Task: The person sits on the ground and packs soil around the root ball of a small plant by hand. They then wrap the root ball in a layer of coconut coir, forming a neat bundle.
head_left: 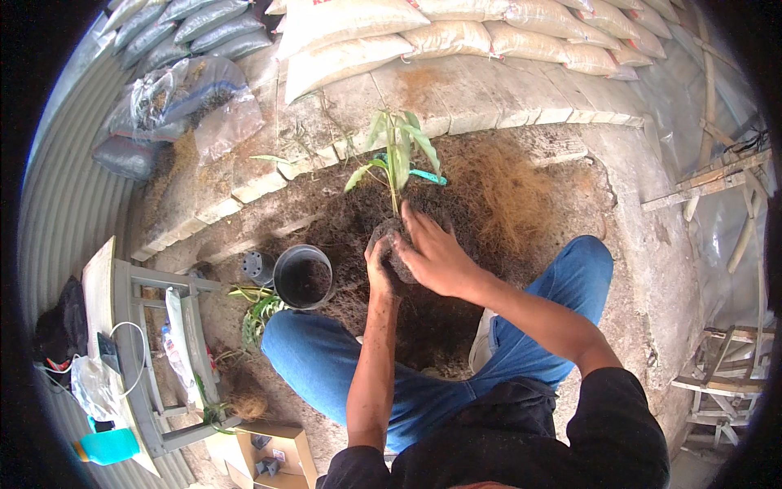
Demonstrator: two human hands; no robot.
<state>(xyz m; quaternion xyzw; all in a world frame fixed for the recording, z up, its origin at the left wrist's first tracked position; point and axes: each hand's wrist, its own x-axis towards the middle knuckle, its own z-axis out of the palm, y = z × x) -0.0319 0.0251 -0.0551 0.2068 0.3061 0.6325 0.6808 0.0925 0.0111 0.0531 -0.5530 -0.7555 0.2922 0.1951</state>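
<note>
A leafy green young plant (pixel 397 159) stands upright with its dark root ball of soil (pixel 397 265) between my hands. My left hand (pixel 380 262) cups the ball from the left, fingers curled round it. From the right, my right hand (pixel 436 254) presses on the ball, its long fingers laid over the soil near the stem base. Part of the ball is hidden by the fingers. Behind the stem lies a turquoise-handled tool (pixel 428 176), partly covered by leaves and soil. Loose dark soil (pixel 342 220) spreads on the ground around and beneath my hands.
A black pot (pixel 304 277) with some soil inside stands left, beside a smaller grey pot (pixel 257 266) and cut foliage (pixel 262 314). Brown fibre (pixel 505 191) lies right. Beyond a concrete ledge (pixel 481 118) are stacked sacks (pixel 350 61). A grey stool (pixel 155 359) and cardboard box (pixel 281 452) stand lower left.
</note>
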